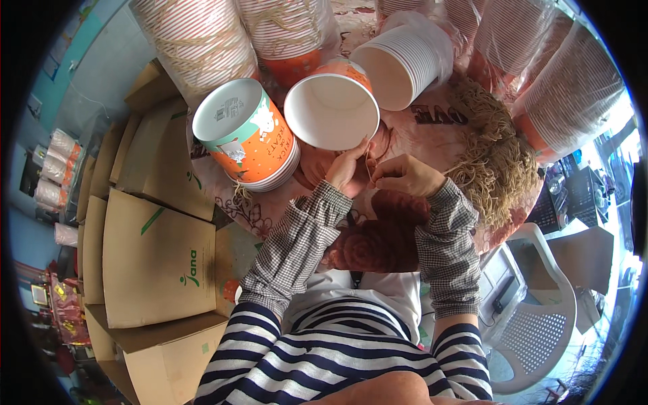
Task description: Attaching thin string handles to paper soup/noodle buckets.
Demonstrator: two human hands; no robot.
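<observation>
My left hand [348, 170] is closed just below a white-lined orange paper bucket [331, 111], its fingertips against the rim. The bucket lies tilted, mouth toward me. A thin tan string [368, 165] runs at those fingertips, and my left fingers pinch it. My right hand [410, 175] is closed in a pinch on the same string, a little to the right. Part of the string is hidden by the fingers. To the left, an upside-down stack of orange and green printed paper buckets [251, 145] stands with a bit of string under it.
A heap of loose tan strings [499, 162] lies on the patterned tablecloth [422, 118] at right. Behind are a tipped bucket stack [398, 64] and tall plastic-wrapped stacks [192, 44]. Cardboard boxes [158, 260] fill the left; a white plastic chair [540, 324] stands at right.
</observation>
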